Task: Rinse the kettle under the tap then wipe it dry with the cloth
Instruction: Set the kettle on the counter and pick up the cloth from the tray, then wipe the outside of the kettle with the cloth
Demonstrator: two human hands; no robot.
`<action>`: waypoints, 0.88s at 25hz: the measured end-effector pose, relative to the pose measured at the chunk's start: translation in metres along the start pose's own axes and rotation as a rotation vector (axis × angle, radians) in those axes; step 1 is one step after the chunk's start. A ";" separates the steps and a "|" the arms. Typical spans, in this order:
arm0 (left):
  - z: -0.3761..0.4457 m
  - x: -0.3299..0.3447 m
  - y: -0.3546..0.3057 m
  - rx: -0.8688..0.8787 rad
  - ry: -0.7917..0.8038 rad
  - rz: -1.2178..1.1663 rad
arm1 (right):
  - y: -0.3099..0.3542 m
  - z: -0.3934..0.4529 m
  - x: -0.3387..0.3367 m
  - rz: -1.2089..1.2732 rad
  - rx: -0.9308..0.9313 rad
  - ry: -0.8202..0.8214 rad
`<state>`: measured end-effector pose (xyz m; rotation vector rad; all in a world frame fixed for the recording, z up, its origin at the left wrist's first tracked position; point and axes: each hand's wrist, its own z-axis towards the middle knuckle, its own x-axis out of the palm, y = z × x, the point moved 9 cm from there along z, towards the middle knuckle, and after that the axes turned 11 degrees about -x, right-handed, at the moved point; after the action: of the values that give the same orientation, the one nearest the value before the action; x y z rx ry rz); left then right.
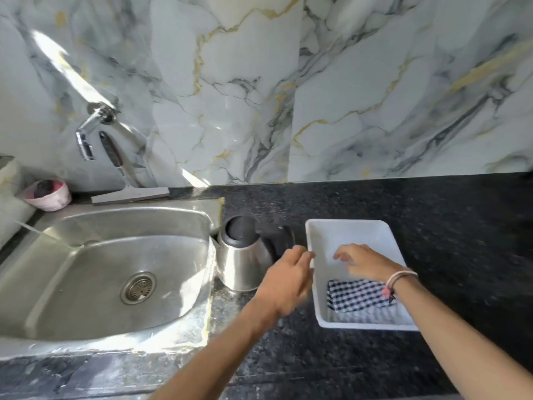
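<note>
Reaching for the kettle (245, 255) on the worktop (432, 203).
Left hand (285, 281), fingers loosely spread and empty, should wrap the black handle firmly (right hand (366, 262) hovers open over the tray (314, 235)) before lifting.

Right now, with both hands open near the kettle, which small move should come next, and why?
Probably the left hand should close on the black handle of the kettle. The kettle stands on the counter beside the sink, not under the tap, and neither hand holds anything. The right hand hovers over the white tray, where the cloth lies unused.
</note>
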<state>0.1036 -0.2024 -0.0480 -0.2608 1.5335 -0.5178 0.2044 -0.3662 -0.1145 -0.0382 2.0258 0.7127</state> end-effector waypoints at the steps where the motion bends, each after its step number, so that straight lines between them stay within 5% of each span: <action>1: 0.013 0.028 -0.011 -0.026 0.116 0.014 | -0.023 -0.011 0.009 -0.002 0.057 0.095; 5: 0.050 0.112 -0.038 -0.164 0.393 0.139 | -0.078 -0.035 0.024 -0.094 0.142 0.167; 11: 0.057 0.145 -0.044 -0.141 0.367 0.266 | -0.092 -0.040 0.028 -0.071 0.087 0.017; 16: 0.039 0.054 -0.037 -0.068 0.325 -0.055 | -0.027 -0.045 0.001 0.176 -0.096 0.192; 22: -0.029 -0.091 0.044 -0.174 0.105 -0.270 | 0.151 -0.016 -0.021 0.245 -0.524 0.311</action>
<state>0.0854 -0.1161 0.0103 -0.5885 1.6580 -0.6174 0.1576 -0.2539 -0.0207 -0.2205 2.0975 1.4557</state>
